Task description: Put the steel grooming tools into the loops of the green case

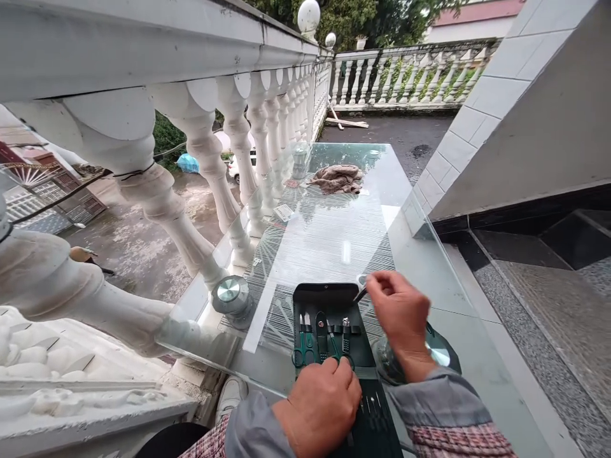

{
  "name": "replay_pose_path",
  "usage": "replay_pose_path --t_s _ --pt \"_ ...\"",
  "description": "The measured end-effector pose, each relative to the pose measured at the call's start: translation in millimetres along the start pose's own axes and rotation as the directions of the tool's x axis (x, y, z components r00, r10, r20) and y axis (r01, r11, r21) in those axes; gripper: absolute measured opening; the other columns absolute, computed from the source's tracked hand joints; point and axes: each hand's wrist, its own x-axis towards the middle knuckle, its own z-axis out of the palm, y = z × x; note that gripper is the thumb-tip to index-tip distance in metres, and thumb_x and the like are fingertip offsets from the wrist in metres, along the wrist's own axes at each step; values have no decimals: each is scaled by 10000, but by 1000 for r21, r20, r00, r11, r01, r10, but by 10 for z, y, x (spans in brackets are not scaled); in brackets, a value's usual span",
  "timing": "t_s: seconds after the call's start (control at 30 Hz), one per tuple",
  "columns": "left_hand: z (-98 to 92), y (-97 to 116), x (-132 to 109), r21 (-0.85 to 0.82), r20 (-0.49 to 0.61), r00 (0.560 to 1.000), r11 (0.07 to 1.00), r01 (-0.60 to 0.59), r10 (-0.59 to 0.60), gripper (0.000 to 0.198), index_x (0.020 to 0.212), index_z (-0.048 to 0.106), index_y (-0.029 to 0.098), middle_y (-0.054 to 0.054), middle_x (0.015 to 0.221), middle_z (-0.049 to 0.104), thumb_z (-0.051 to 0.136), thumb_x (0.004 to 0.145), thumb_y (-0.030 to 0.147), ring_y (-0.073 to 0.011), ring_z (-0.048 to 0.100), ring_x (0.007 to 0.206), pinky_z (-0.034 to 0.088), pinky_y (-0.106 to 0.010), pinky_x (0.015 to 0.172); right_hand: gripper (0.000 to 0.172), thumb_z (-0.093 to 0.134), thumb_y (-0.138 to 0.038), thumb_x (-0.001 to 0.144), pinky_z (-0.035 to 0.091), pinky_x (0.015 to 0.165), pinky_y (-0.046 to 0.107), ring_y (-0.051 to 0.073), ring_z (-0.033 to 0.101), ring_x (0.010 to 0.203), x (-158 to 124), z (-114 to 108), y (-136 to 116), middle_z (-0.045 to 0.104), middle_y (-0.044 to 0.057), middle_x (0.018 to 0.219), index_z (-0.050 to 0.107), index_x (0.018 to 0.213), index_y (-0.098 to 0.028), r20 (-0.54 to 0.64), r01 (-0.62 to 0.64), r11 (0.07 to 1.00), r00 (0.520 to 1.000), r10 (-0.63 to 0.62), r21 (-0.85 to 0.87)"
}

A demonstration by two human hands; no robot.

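A black manicure case (367,350) lies unfolded near the close end of the glass table. In its upper part sit green-handled scissors (299,350) at the left, a nail clipper (346,334) and another pair of scissors (333,340). My left hand (324,404) is closed, its fingertips at the ring handles of the second scissors. It covers part of the lower panel, where several thin metal tools (375,404) show. Raised beside the case's upper right corner, my right hand (398,312) pinches a slim dark item (361,294), whose kind I cannot make out.
The glass table (329,245) stands on round metal-topped legs (232,296). A crumpled brown cloth (337,179) lies at its far end, with a small card (283,212) nearer. A white balustrade (191,127) runs along the left; a tiled wall (477,121) and dark steps bound the right.
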Motion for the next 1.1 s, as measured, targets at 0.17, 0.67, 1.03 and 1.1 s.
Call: replay_pose_path --t_s 0.17,0.67,1.03,1.1 --pt "-17 -1 -19 19 -22 1000 1000 -21 22 221 1067 533 99 -128 1127 580 439 911 224 -185 568 780 477 -287 538 157 502 -294 722 315 552 254 131 487 556 161 -175 403 603 -1 613 616 659 -207 159 56 954 987 -8 -295" --pt "-140 3 28 92 -8 994 990 -111 112 298 1102 551 52 -181 1088 611 345 893 103 -205 605 775 480 -285 522 238 454 -327 879 348 657 255 140 533 677 -327 -181 216 622 16 718 583 727 -197 381 401 903 867 -320 -154" --pt "-63 -36 25 140 -34 998 989 -53 58 284 1109 549 51 -197 1127 604 414 868 116 -205 601 754 482 -289 529 145 463 -215 823 287 565 279 181 568 718 -373 96 -145 647 59 788 604 798 -197 534 313 848 845 -42 -427" --pt "-83 -33 27 140 -20 998 989 -56 60 288 1112 550 46 -204 1136 602 422 864 119 -208 604 759 485 -288 533 148 465 -205 809 281 560 275 178 569 695 -344 160 -159 651 57 772 612 817 -195 498 266 865 867 -23 -424"
